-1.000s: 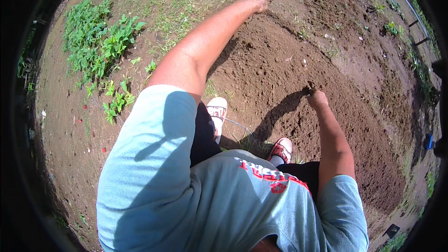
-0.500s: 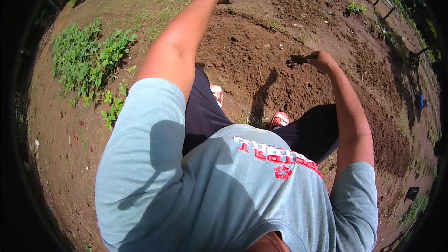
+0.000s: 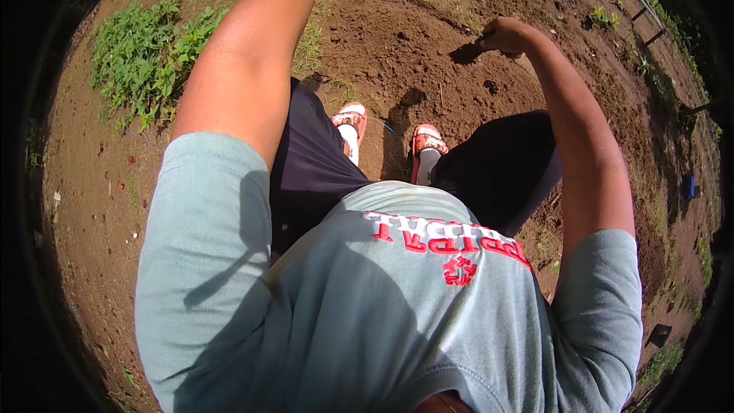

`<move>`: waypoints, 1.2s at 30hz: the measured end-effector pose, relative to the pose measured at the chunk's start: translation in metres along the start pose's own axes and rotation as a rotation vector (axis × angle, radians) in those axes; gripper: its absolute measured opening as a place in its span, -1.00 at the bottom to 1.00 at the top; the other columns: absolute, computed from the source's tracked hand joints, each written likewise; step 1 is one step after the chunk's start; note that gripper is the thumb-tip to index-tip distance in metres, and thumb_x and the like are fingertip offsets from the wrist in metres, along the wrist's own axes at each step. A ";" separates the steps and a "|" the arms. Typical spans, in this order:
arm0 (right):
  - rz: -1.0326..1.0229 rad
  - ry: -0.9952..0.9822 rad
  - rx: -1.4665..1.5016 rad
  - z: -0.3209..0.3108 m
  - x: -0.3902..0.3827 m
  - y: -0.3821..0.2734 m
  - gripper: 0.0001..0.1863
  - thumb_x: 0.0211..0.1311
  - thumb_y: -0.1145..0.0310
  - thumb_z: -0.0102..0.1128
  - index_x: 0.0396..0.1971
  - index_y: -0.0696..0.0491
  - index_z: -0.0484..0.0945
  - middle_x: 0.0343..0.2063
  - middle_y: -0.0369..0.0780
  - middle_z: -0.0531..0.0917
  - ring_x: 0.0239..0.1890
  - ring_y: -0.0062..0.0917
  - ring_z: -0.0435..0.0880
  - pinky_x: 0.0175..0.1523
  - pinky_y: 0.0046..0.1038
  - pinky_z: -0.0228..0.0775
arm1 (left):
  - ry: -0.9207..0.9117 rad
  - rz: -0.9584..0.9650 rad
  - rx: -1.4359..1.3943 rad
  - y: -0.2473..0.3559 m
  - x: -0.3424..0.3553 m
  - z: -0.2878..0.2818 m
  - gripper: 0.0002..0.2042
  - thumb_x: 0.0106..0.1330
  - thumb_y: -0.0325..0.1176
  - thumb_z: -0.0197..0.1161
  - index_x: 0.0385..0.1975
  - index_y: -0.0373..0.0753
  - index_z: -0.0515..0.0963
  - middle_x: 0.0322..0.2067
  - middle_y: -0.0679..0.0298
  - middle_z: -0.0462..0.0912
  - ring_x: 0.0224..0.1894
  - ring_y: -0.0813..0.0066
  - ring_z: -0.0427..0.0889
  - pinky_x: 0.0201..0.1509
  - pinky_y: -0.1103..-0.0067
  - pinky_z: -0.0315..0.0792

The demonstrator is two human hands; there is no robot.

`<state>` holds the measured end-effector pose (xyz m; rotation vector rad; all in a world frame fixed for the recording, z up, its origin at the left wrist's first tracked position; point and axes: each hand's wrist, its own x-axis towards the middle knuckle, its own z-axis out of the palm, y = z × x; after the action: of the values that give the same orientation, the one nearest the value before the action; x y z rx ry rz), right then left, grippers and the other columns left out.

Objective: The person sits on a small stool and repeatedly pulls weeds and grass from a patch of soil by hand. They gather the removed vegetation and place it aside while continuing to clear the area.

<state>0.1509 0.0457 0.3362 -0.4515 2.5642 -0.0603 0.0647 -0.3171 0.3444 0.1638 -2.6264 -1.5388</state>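
Note:
My right hand (image 3: 505, 35) is held over the loose brown soil (image 3: 390, 57), its fingers curled together. A small dark shape (image 3: 465, 53) lies at the fingertips, against the soil. Whether it is a tool's blade or only shadow cannot be made out. My left arm (image 3: 264, 38) stretches forward and passes out at the top edge, so its hand is hidden from me. Below the soil, my feet stand apart in red and white slide sandals (image 3: 428, 139) with white socks.
Leafy green plants (image 3: 141, 61) grow on the left. Smaller seedlings (image 3: 602, 17) stand at the far right, by a rail on short posts (image 3: 655, 37). A blue object (image 3: 689, 186) and a dark square one (image 3: 658, 335) lie along the right side.
My right hand has moved forward and a little left over the soil. My left hand has gone out past the top edge. The view has shifted, showing more of my sandals.

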 end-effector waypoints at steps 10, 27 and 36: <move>-0.085 -0.282 0.083 0.070 0.170 -0.049 -0.50 0.22 0.13 0.39 0.18 -0.11 0.68 -0.23 -0.12 0.79 -0.29 -0.42 0.77 -0.16 -0.32 0.67 | -0.322 -0.050 0.638 -0.117 0.049 0.103 -0.58 0.44 -0.08 0.33 0.19 -0.13 0.61 0.11 0.07 0.71 0.17 0.01 0.66 0.24 0.17 0.53; -0.086 -0.471 0.021 0.166 0.285 -0.091 -0.59 0.16 0.32 0.33 -0.01 0.20 0.73 0.03 0.04 0.74 0.15 -0.18 0.72 0.23 -0.24 0.60 | -0.429 -0.271 0.247 -0.313 0.126 0.259 -0.60 0.54 -0.16 -0.03 0.21 -0.27 0.47 0.19 -0.12 0.55 0.23 -0.04 0.55 0.36 0.20 0.40; -0.027 -0.450 0.137 0.177 0.264 -0.073 -0.58 0.20 0.30 0.34 0.05 0.13 0.69 0.09 0.01 0.71 0.16 -0.19 0.71 0.25 -0.25 0.59 | -0.791 -0.253 0.310 -0.267 0.188 0.208 -0.48 0.52 -0.10 0.17 0.41 -0.12 0.40 0.46 0.14 0.36 0.47 0.14 0.33 0.52 0.24 0.23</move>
<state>0.0516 -0.1015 0.0622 -0.3953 2.0980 -0.1277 -0.1377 -0.2933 0.0145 -0.1327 -3.5826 -1.4618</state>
